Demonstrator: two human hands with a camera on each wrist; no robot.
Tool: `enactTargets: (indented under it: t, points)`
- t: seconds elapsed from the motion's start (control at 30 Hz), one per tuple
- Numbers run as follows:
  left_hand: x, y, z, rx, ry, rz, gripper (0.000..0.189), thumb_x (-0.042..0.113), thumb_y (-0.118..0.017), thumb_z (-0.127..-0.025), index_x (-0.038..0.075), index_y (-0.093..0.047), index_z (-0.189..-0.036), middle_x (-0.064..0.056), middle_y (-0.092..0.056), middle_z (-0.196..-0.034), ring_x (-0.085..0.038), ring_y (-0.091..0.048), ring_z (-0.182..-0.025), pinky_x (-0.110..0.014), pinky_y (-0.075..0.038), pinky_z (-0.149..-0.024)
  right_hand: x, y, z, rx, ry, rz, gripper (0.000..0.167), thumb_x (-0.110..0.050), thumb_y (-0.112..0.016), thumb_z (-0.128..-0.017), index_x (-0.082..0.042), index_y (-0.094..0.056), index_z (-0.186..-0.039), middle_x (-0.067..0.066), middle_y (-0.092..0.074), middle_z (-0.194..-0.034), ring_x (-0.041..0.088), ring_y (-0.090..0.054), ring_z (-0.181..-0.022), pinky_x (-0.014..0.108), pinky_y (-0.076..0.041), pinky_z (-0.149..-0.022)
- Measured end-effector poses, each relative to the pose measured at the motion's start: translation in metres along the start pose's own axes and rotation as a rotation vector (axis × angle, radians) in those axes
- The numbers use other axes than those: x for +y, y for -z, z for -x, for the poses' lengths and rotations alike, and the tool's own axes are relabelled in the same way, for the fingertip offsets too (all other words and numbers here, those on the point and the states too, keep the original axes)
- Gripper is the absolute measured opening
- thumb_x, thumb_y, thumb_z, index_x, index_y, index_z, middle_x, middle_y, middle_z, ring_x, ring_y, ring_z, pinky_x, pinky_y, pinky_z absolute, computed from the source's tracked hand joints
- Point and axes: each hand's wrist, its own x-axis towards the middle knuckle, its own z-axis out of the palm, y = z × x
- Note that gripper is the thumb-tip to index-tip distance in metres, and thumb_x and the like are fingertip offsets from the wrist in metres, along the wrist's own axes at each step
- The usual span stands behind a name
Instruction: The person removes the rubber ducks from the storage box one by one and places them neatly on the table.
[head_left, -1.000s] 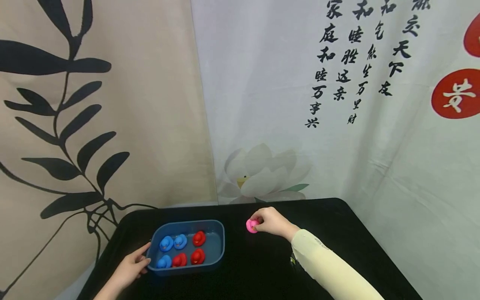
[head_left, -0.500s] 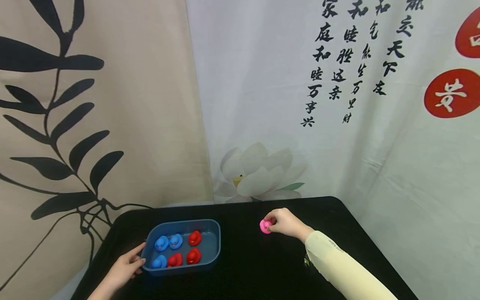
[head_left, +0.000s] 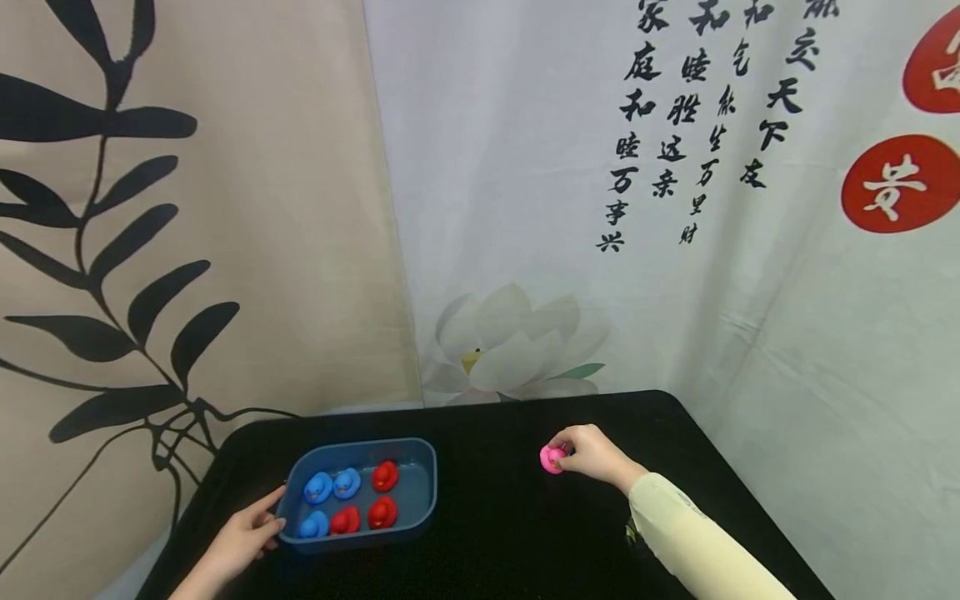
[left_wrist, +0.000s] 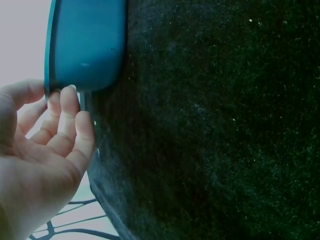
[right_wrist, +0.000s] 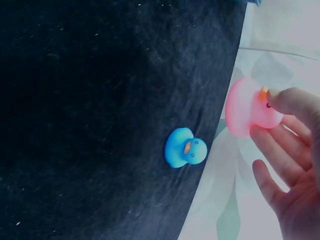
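the right grip pinches a pink duck between fingertips; well to its left lies the blue tray, rim pinched by the left grip.

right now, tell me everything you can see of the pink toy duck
The pink toy duck looks like smooth, soft plastic or rubber, with a rounded body, a smaller head, an orange beak and a dark eye. The right hand pinches it by the head, thumb tip beside the beak, head toward the palm. It appears lifted off the black table, to the right of the blue tray in the head view.
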Motion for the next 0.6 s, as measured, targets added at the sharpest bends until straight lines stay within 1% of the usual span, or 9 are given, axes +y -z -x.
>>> enactTargets:
  t: [0.23,0.6]
  points:
    - [0.004,0.000,0.001,-0.009,0.005,0.006,0.060,0.008,-0.055,-0.092,-0.012,-0.030,-0.143,-0.009,-0.058,-0.080,-0.024,-0.060,-0.073,-0.036,-0.051,-0.063,0.009,0.000,0.005,-0.005,-0.027,-0.021,0.020,-0.007,-0.074,-0.082,-0.003,-0.072,-0.101,0.002,-0.066,-0.093,0.011,-0.060,-0.079,0.024,-0.053,-0.067]
    - [0.002,-0.001,0.001,-0.001,0.009,0.021,0.061,0.008,-0.055,-0.091,-0.011,-0.031,-0.143,-0.009,-0.058,-0.080,-0.024,-0.060,-0.073,-0.036,-0.052,-0.063,0.025,-0.003,0.018,-0.010,-0.067,-0.031,0.016,-0.005,-0.073,-0.082,-0.002,-0.072,-0.098,0.000,-0.063,-0.084,0.011,-0.055,-0.071,0.023,-0.051,-0.063]
